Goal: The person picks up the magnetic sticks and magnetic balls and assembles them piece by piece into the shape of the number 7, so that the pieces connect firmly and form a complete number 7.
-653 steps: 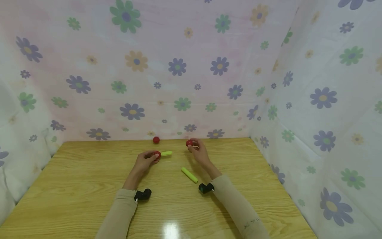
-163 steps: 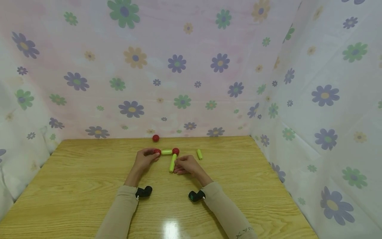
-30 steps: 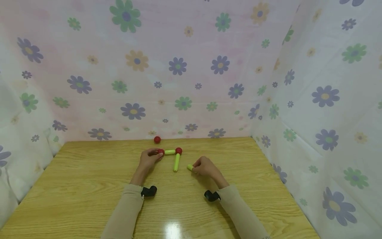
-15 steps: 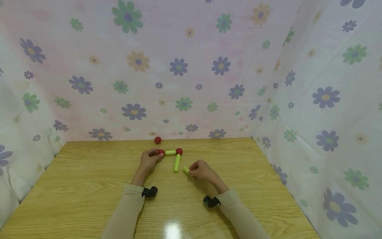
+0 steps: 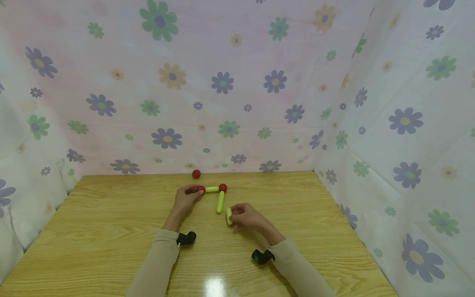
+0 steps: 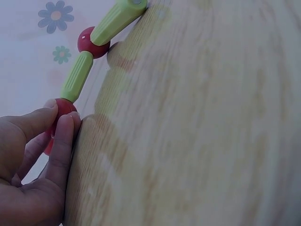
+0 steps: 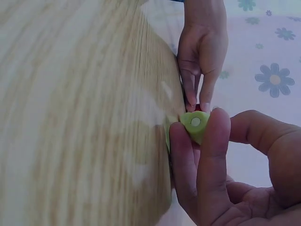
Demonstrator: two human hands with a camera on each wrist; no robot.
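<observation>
My left hand [image 5: 184,202] pinches a red ball [image 6: 64,107] at one end of a joined toy piece on the table. From that ball a short yellow-green rod [image 5: 212,189] reaches a second red ball [image 5: 222,188]. A longer yellow-green rod [image 5: 220,203] runs from the second ball toward the person; its free end shows a silver disc in the left wrist view. Just right of that end, my right hand [image 5: 248,215] holds a separate short yellow-green rod [image 5: 229,216] between thumb and fingers, roughly lengthwise to the longer rod and apart from it.
A loose red ball [image 5: 196,174] lies at the back edge of the wooden table [image 5: 111,231], behind the left hand. Flower-printed cloth [image 5: 237,82] hangs at the back and both sides. A black wrist camera [image 5: 262,256] juts from each sleeve.
The right hand has brought the short rod left and nearer the person, turning it more upright in view. Left hand and joined piece stay put. Earlier, that rod lay loose at right.
</observation>
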